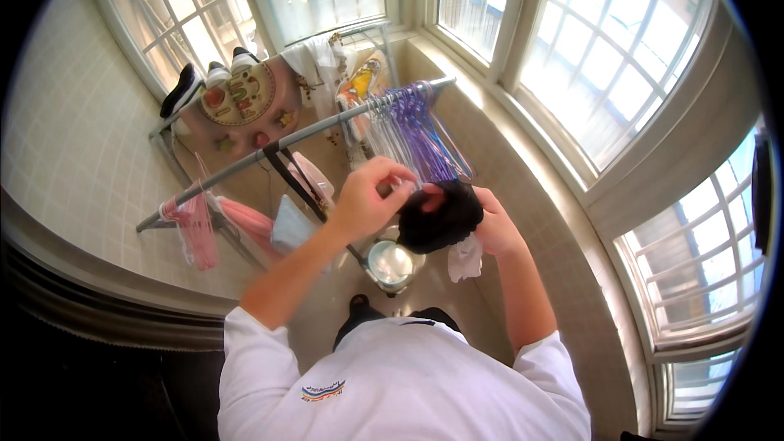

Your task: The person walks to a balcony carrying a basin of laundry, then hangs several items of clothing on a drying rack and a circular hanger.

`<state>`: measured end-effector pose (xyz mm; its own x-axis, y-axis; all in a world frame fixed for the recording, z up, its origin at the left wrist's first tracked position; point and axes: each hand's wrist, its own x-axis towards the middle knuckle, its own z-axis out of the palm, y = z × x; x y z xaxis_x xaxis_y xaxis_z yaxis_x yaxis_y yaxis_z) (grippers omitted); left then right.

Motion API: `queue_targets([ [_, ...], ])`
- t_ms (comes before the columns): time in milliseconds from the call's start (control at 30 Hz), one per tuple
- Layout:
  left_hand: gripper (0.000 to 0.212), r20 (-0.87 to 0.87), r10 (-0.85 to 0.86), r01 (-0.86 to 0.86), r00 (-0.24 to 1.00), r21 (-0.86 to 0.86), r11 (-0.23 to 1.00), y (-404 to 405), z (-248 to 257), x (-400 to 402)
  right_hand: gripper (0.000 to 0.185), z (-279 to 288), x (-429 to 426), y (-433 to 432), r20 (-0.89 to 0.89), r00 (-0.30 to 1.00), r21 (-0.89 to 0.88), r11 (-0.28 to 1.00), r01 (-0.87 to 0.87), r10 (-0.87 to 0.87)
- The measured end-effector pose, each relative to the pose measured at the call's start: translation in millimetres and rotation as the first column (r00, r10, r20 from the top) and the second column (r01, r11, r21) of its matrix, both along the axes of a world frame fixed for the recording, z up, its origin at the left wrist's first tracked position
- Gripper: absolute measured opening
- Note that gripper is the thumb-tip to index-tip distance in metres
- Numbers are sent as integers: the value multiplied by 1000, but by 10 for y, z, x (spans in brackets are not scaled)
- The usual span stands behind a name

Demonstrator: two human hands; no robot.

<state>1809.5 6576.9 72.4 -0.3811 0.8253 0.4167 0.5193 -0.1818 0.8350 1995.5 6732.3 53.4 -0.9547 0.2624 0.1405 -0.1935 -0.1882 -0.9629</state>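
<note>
My left hand point(373, 196) pinches something small and pale, perhaps the end of a clear hanger, between thumb and fingers at the edge of a bunched black cloth item point(444, 214). On the other side, my right hand point(497, 223) grips that black cloth, partly hidden by it. A small whitish cloth point(465, 257) dangles below, close to my right hand. Just beyond my hands, many purple and clear hangers point(416, 128) hang from a grey metal rail point(312, 130).
Pink hangers point(195, 220) hang at the rail's left end. Shoes point(184, 89) and a round decorated cushion point(239, 95) rest on a rack behind. A round bin or bucket point(391, 263) stands on the floor before my feet. Windows and a sill point(508, 116) run along the right.
</note>
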Motion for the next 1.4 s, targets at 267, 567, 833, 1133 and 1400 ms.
queue_targets([
  [267,35,663,-356,445,658,38,895,70,-177,285,36,213,-50,-40,61,994,499,865,51,-94],
  [567,13,676,-231,318,700,-6,948,123,-68,221,33,206,57,-7,1,997,288,955,72,-75],
  [833,17,698,-236,189,676,145,971,17,340,92,23,64,176,99,-81,995,-415,910,19,-58],
  [1133,13,-127,83,-71,988,99,993,-109,434,-159,7,268,-64,-85,-243,881,78,897,436,-407],
  [1400,20,516,-189,86,836,219,972,-146,619,-137,10,594,-236,-20,-319,855,197,854,481,-408],
])
